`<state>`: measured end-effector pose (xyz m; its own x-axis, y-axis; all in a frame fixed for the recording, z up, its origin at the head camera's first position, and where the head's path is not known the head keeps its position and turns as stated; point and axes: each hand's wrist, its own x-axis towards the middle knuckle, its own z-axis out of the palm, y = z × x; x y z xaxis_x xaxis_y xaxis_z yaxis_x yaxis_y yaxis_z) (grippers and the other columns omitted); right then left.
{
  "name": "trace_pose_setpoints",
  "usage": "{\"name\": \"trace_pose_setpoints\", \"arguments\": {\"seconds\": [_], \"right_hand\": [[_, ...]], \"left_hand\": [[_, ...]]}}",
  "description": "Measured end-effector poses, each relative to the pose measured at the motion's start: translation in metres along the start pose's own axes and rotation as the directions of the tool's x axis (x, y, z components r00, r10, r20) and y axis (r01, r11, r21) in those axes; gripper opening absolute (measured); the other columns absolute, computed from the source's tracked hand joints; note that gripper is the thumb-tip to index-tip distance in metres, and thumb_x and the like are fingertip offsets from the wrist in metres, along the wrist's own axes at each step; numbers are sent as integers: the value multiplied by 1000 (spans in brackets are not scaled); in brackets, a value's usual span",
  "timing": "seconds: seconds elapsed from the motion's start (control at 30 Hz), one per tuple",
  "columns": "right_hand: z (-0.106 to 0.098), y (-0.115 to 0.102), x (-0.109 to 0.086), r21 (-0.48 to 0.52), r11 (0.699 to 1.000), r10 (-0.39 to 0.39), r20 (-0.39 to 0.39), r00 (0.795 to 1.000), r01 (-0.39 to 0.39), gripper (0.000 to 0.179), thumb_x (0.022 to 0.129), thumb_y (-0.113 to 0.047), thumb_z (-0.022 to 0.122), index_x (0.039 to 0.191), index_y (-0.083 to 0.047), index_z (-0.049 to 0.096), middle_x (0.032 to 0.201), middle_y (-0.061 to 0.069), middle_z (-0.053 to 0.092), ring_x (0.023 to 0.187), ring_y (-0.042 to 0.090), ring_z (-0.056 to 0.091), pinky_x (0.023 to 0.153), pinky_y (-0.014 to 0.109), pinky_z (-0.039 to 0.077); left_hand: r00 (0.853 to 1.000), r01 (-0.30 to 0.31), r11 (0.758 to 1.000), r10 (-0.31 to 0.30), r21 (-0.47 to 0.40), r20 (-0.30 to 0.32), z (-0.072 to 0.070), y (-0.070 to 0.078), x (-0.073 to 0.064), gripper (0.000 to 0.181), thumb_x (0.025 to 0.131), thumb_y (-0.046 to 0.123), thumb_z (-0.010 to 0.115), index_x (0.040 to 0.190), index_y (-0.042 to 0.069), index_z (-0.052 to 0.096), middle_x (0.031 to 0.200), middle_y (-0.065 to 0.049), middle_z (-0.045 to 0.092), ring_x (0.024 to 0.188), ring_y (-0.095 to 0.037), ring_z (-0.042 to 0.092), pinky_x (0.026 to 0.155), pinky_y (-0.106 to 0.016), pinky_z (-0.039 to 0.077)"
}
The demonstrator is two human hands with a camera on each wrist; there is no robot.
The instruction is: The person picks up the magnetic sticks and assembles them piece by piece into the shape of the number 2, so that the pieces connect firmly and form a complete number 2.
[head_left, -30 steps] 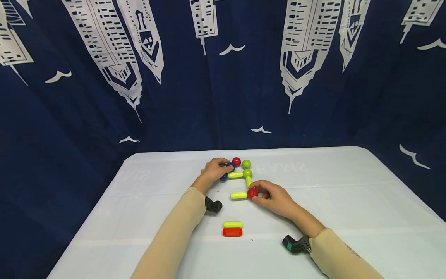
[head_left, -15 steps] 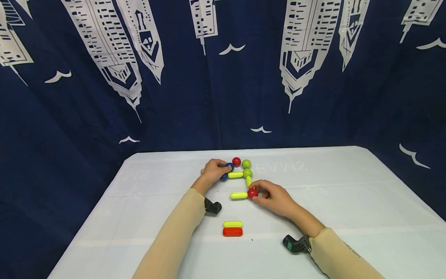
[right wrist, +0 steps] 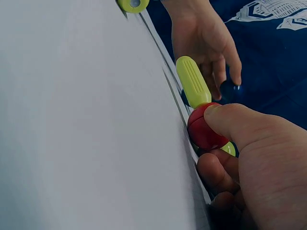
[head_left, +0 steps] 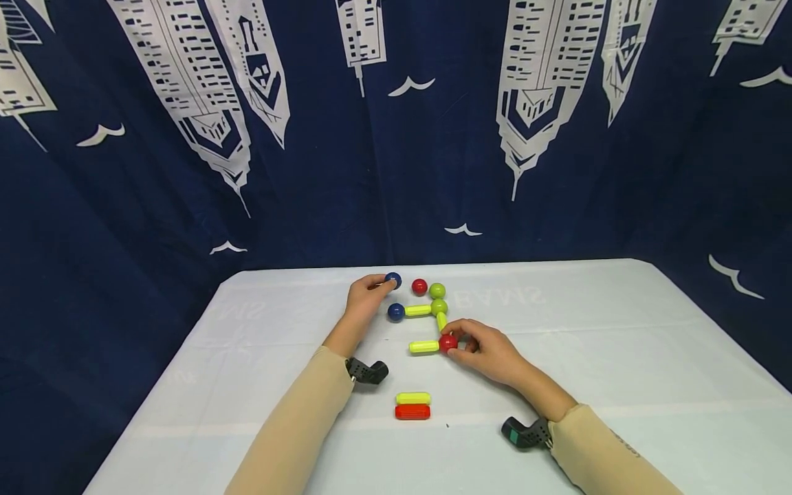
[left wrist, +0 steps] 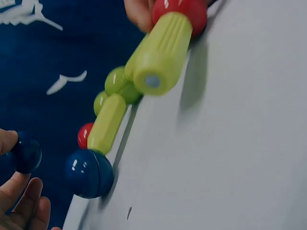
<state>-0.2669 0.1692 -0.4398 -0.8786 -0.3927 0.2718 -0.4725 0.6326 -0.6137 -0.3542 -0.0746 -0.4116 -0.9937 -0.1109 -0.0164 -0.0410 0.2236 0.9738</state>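
Observation:
My left hand (head_left: 364, 301) pinches a blue ball (head_left: 393, 280) between thumb and fingertips near the table's far edge. The left wrist view shows this held blue ball (left wrist: 29, 154) apart from a second blue ball (left wrist: 86, 173). That second ball ends a yellow-green rod (head_left: 418, 310) joined to a green ball (head_left: 438, 307). From there another rod (head_left: 442, 321) leads to a red ball (head_left: 447, 343), which my right hand (head_left: 491, 352) pinches. Sticking out leftward from the red ball is one more yellow-green rod (head_left: 423, 347), its free end showing a grey tip in the left wrist view.
Behind the joined pieces lie a loose red ball (head_left: 419, 287) and another green ball (head_left: 436, 291). Nearer the front, a yellow-green rod (head_left: 412, 398) and a red rod (head_left: 412, 412) lie side by side on the white table (head_left: 247, 412). A dark blue printed cloth (head_left: 396, 172) hangs behind.
My left hand has pulled the blue ball away from beside the other blue and red balls, toward the far left. The right hand stays still on its red ball.

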Motion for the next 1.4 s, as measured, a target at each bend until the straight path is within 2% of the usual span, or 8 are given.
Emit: {"name": "trace_pose_setpoints", "arguments": {"seconds": [0.07, 0.17, 0.37, 0.57, 0.73, 0.93, 1.23, 1.4], "right_hand": [[0, 0, 0, -1, 1000, -5, -3, 1000, 5, 32, 80, -26, 69, 108, -34, 57, 92, -13, 59, 67, 10, 50, 60, 20, 43], [-1, -1, 0, -6, 1000, -9, -12, 1000, 9, 32, 80, -26, 69, 108, -33, 57, 92, -13, 59, 67, 9, 50, 60, 20, 43], [-3, -2, -2, -7, 1000, 5, -22, 1000, -5, 32, 79, -27, 70, 108, -34, 57, 91, -13, 59, 67, 9, 50, 59, 20, 43], [-2, -1, -2, -14, 1000, 0, -20, 1000, 0, 32, 79, -27, 69, 108, -35, 57, 91, -13, 59, 67, 9, 50, 60, 20, 43], [-3, 0, -1, -16, 1000, -2, -23, 1000, 1, 32, 79, -28, 69, 107, -35, 57, 92, -13, 59, 67, 9, 50, 60, 20, 42], [-3, 0, -1, -16, 1000, 8, -13, 1000, -8, 32, 79, -28, 69, 108, -34, 57, 92, -12, 60, 67, 9, 50, 60, 21, 43], [0, -1, 1, -9, 1000, 6, 2, 1000, -6, 31, 80, -27, 69, 108, -33, 57, 92, -12, 60, 66, 10, 50, 60, 20, 43], [1, -2, 1, -6, 1000, 8, 2, 1000, -8, 31, 80, -27, 69, 108, -32, 57, 91, -12, 59, 65, 10, 50, 59, 20, 43]], "left_hand": [[999, -33, 999, 33, 24, -15, -3, 3, -8, 32, 76, 34, 70, 102, 16, 64, 105, -2, 58, 100, -17, 50, 86, -31, 42], [997, -77, 992, 78, 101, -4, -9, 7, -23, 31, 76, 34, 70, 102, 19, 64, 105, 0, 57, 99, -17, 49, 81, -30, 43], [982, -167, 960, 142, 224, 121, -18, 8, -56, 31, 78, 36, 68, 104, 21, 63, 101, 4, 60, 93, -15, 51, 71, -27, 44], [966, -207, 934, 149, 291, 209, -25, -6, -78, 31, 77, 35, 70, 103, 20, 63, 95, 2, 61, 86, -14, 52, 68, -25, 44], [951, -253, 914, 176, 316, 252, -27, -20, -83, 29, 76, 33, 71, 101, 21, 63, 89, 2, 60, 82, -13, 52, 68, -26, 43], [927, -334, 874, 239, 353, 288, -28, -33, -82, 26, 77, 31, 70, 100, 23, 63, 89, 8, 62, 84, -11, 53, 76, -28, 43], [921, -359, 849, 254, 387, 295, -30, -39, -84, 28, 77, 32, 71, 102, 24, 62, 93, 10, 63, 87, -9, 54, 82, -30, 44], [906, -404, 813, 293, 418, 306, -29, -41, -85, 31, 77, 31, 71, 105, 23, 63, 94, 9, 64, 87, -8, 55, 81, -28, 44]]}}
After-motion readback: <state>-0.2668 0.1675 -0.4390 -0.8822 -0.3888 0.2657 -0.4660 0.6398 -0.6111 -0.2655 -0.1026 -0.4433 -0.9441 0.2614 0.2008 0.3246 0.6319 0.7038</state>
